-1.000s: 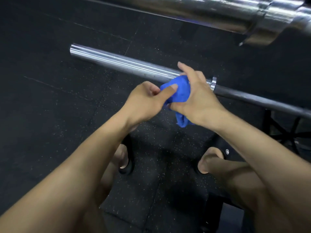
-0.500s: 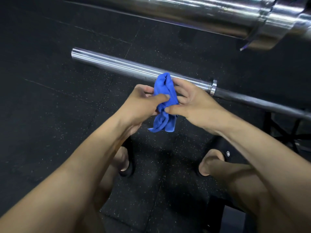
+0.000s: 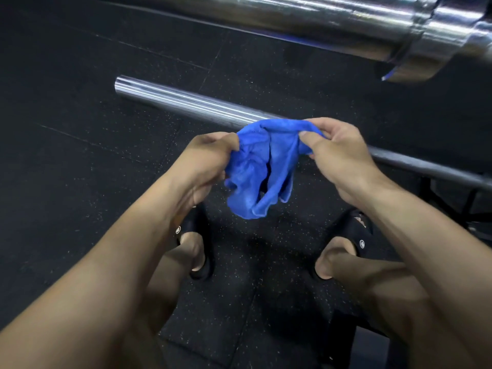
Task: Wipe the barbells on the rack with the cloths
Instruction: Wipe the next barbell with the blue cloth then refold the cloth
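A crumpled blue cloth (image 3: 263,169) hangs between my two hands, just in front of the lower barbell. My left hand (image 3: 207,161) pinches its left edge and my right hand (image 3: 338,153) pinches its right edge, stretching the top edge between them. The lower barbell has a shiny chrome sleeve (image 3: 181,102) ending at the left and a dark shaft (image 3: 426,169) running right. A second, thicker chrome barbell (image 3: 319,20) crosses the top of the view, close to the camera.
Black speckled rubber floor (image 3: 80,155) lies all around. My feet in black slides (image 3: 197,243) stand below the cloth. Dark rack framing (image 3: 474,209) sits at the right edge under the lower bar.
The cloth was bunched against the lower bar under both hands. Both hands have drawn it back off the bar and pulled apart, spreading it open between them.
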